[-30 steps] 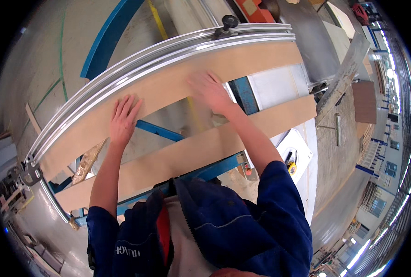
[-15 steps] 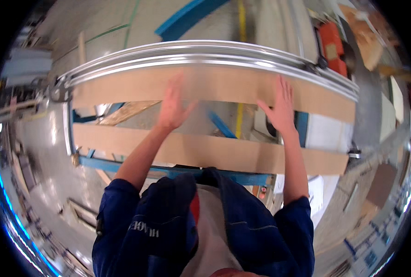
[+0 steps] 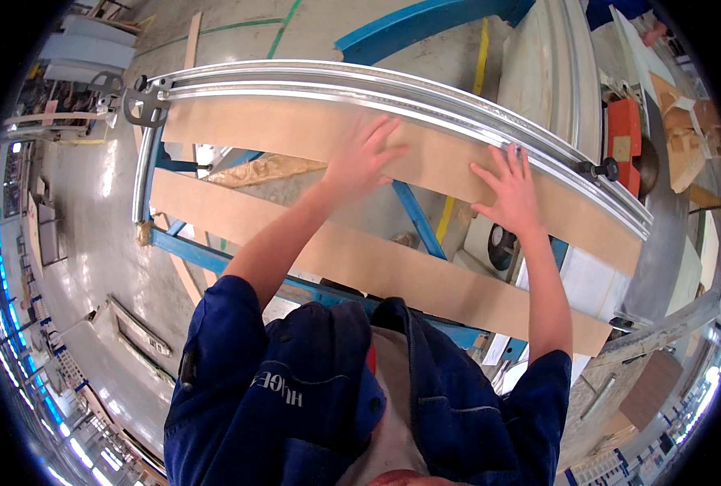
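Observation:
Two long brown boards lie roughly parallel across a metal frame, a far board (image 3: 433, 154) along the aluminium rail (image 3: 360, 91) and a near board (image 3: 393, 257) closer to my body. My left hand (image 3: 364, 158), slightly blurred, is over the middle of the far board with its fingers spread. Further right, my right hand (image 3: 510, 190) is spread on or just above the same board, its fingertips close to the rail. Neither hand holds anything. Whether the palms press on the board I cannot tell.
Blue steel beams (image 3: 417, 217) run beneath the boards. A black handle (image 3: 144, 108) sits at the rail's left end, a black knob (image 3: 607, 168) towards its right. An orange machine part (image 3: 624, 144) stands at the right. Beyond the rail lies a curved blue beam (image 3: 425, 31).
The view has turned, so the rail and boards now slope down to the right. My hands are slightly closer together over the far board. A blurred greyish patch between them is gone.

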`<state>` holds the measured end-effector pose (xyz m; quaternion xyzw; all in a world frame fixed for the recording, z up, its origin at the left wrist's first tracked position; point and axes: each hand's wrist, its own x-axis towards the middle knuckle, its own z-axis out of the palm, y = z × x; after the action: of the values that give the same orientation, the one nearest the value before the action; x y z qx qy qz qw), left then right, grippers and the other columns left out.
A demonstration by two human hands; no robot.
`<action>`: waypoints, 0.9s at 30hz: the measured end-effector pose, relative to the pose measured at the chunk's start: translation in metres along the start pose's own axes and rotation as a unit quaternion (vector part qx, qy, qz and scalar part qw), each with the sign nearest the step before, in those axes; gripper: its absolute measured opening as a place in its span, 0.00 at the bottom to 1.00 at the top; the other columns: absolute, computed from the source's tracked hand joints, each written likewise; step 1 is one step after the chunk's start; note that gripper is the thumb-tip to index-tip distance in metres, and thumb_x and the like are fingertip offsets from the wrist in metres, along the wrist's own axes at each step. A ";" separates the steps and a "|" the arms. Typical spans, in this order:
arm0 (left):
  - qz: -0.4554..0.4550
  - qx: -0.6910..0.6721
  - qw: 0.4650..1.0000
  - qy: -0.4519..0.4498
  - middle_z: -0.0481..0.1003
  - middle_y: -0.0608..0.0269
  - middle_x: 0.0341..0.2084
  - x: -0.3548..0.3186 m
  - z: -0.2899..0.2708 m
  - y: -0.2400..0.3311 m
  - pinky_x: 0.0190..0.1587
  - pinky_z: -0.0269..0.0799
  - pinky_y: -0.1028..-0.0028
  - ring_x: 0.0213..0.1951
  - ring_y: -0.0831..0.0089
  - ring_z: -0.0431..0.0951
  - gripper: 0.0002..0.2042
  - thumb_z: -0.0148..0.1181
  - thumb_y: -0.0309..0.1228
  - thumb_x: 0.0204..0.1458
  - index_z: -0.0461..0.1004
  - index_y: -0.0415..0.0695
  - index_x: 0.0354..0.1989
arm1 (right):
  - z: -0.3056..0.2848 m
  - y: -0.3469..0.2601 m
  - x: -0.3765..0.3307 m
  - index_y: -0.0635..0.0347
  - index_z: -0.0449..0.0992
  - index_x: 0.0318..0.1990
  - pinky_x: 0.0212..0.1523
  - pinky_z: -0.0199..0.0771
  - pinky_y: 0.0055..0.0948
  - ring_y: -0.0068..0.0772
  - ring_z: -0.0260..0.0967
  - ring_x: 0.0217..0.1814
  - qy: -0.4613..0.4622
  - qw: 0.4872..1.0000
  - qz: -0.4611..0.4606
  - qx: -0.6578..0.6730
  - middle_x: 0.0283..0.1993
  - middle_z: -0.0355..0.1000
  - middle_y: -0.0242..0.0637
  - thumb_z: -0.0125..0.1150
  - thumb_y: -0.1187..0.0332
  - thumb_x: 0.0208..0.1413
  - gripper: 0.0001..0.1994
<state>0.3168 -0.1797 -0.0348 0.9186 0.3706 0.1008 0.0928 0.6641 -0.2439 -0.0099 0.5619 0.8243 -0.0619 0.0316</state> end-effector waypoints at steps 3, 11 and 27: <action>-0.029 -0.050 0.997 -0.047 0.53 0.60 0.77 -0.015 0.004 0.012 0.79 0.39 0.43 0.78 0.56 0.50 0.43 0.80 0.42 0.41 0.67 0.64 0.70 | 0.005 -0.010 -0.014 0.31 0.65 0.73 0.83 0.32 0.59 0.56 0.42 0.84 0.016 1.000 -0.001 0.024 0.80 0.53 0.41 0.79 0.47 0.41 0.47; -0.004 -0.022 1.000 -0.010 0.53 0.60 0.77 0.001 0.002 0.007 0.78 0.40 0.43 0.78 0.57 0.50 0.46 0.79 0.36 0.41 0.63 0.63 0.73 | 0.011 0.000 -0.018 0.36 0.62 0.75 0.83 0.33 0.61 0.56 0.43 0.84 0.041 0.999 0.008 0.018 0.80 0.54 0.40 0.79 0.50 0.43 0.48; 0.053 -0.007 0.998 -0.029 0.58 0.58 0.75 0.018 0.012 0.028 0.78 0.42 0.43 0.76 0.53 0.55 0.42 0.78 0.29 0.42 0.68 0.58 0.71 | 0.026 0.012 -0.039 0.42 0.67 0.71 0.83 0.35 0.61 0.52 0.45 0.84 0.062 0.998 0.015 0.012 0.80 0.54 0.36 0.78 0.52 0.47 0.42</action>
<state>0.3517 -0.1881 -0.0370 0.9390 0.3174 0.0820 0.1043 0.6891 -0.2793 -0.0315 0.5770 0.8155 -0.0364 -0.0256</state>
